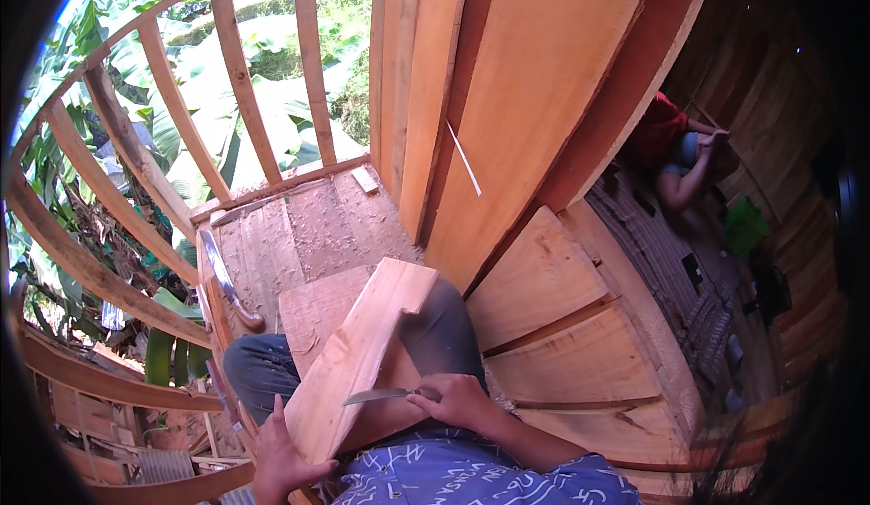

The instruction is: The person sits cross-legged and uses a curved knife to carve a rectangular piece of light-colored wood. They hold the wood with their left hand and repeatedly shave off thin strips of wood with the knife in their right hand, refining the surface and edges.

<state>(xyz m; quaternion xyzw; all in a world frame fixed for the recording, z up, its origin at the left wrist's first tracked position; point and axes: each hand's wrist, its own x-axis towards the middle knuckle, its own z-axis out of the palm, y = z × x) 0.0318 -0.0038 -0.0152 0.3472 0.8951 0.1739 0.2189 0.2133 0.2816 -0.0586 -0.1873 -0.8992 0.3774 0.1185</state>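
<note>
A thick pale wooden board (349, 355) lies slantwise across my lap, with a notch cut in its right edge near the far end. My left hand (283, 455) grips the near end of the board, thumb across the end and fingers along its left side. In my right hand (453, 401) is a knife (376, 395), held by the handle. Its blade points left and lies over the board's right edge; whether it touches the wood I cannot tell.
A large machete-like blade (222, 274) with a brown handle rests by the railing (159, 106) at left. Wood shavings and a small offcut (364, 180) lie on the plank floor (317, 224). A plank wall (535, 97) rises ahead. Through the doorway at right sits a person in red (666, 129).
</note>
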